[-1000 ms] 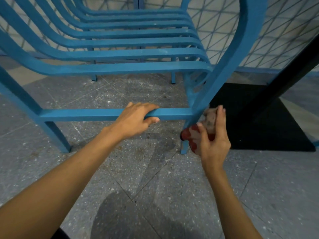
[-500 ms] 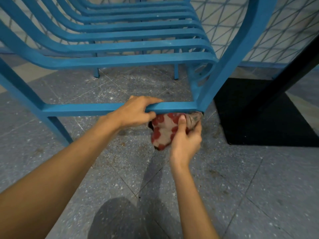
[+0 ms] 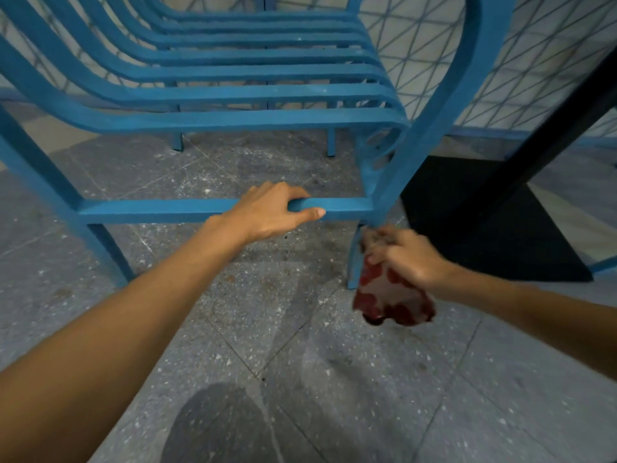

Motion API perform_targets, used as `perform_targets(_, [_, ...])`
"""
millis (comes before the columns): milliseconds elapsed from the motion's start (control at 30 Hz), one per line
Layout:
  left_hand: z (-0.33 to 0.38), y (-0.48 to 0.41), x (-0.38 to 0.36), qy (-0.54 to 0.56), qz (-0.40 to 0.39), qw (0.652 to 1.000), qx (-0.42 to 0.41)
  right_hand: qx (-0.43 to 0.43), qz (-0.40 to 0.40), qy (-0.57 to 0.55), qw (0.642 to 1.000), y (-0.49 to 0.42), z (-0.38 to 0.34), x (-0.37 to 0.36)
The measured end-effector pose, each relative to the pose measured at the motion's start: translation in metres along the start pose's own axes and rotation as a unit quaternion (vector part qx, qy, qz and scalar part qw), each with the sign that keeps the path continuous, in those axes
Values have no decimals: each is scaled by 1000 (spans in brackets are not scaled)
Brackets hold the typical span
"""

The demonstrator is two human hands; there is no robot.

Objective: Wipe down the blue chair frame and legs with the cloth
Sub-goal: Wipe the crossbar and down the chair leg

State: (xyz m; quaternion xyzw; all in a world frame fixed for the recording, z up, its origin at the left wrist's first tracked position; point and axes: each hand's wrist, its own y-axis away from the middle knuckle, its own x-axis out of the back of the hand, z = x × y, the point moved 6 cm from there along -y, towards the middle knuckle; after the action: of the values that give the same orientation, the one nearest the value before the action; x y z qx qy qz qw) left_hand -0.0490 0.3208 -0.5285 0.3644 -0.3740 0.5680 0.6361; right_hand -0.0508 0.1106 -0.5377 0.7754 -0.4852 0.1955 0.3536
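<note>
The blue chair (image 3: 213,118) with slatted seat fills the upper half of the view. My left hand (image 3: 270,210) grips its low front crossbar (image 3: 150,208) just left of the front right leg (image 3: 354,259). My right hand (image 3: 405,253) is closed on a white cloth with red spots (image 3: 389,295), pressed against that leg just below the crossbar joint. The cloth hangs down beside the leg's lower part. The front left leg (image 3: 107,248) stands at the left.
The floor is grey speckled tile (image 3: 300,362) with dusty marks. A black slanted post (image 3: 551,128) rises from a black base plate (image 3: 500,235) right of the chair. A blue wire mesh fence (image 3: 534,61) runs behind.
My right hand moved the cloth from under the crossbar, near my left hand, rightward and down onto the front right leg. My left hand stayed on the crossbar.
</note>
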Motion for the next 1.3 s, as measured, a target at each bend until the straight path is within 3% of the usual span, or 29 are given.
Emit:
perform_targets(133, [3,-14,-2,-62,-40,994,-78,16,118,-62,991,2,23,41])
perform_targets(233, [4,-14,-4,-62,-34,991,-117,25,243,-156,957,6,50,38])
perform_targets(300, [4,-12,-4,-78,-6,989,-125,11,252,-306,918,2,65,24])
perform_targets(367, [1,-11,-6,-103,23,988,-115,36,201,-398,895,-12,67,5])
perform_targets(500, [0,-11,-9,-118,64,984,-114,173,167,-300,923,-34,34,-39])
perform_targets(633, [-1,-14,-9,-121,81,983,-109,223,232,-244,915,-58,34,-59])
perform_targets(767, [3,-18,-9,-107,80,986,-105,210,241,-193,928,-74,67,-75])
perform_targets(900, [3,-18,-8,-115,92,984,-104,122,148,-192,962,-93,113,-102])
perform_targets(1000, [1,-18,-8,-118,100,982,-105,66,133,-233,961,-94,110,-94])
perform_targets(1167, [1,-18,-7,-107,93,986,-91,175,217,-246,928,-66,48,-33])
perform_targets(1300, [2,-18,-7,-101,93,986,-96,222,225,-231,920,-61,36,-17])
